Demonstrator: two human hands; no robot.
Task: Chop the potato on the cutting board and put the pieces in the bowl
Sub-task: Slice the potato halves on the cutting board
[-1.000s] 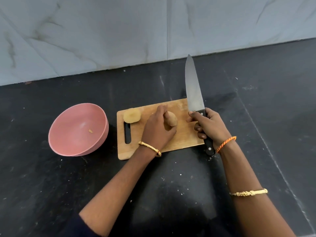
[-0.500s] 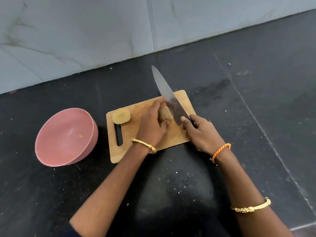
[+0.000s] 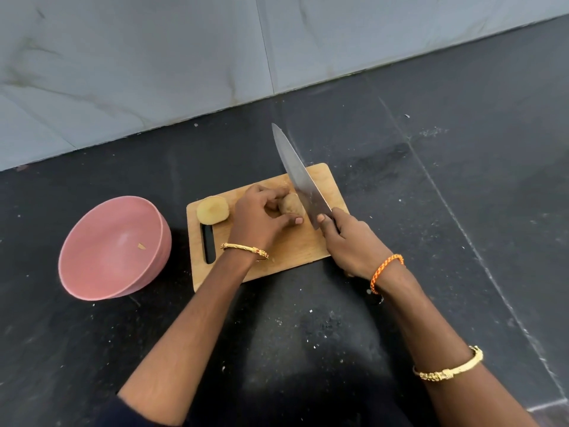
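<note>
Potato (image 3: 292,204) held on unmarked cutting board (image 3: 320,183).

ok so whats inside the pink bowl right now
The pink bowl holds only one small yellowish scrap on its inner wall. No potato pieces show. The bowl tilts toward the camera, so nearly all its inside is visible.

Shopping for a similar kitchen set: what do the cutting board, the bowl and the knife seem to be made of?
Cutting board: pale wood or bamboo, matte, faint grain showing. Bowl: pink, smooth with a soft sheen, likely plastic or a composite; ceramic is possible. Knife: grey metal blade, probably steel, dully reflective; its handle is hidden in the right hand.
</note>
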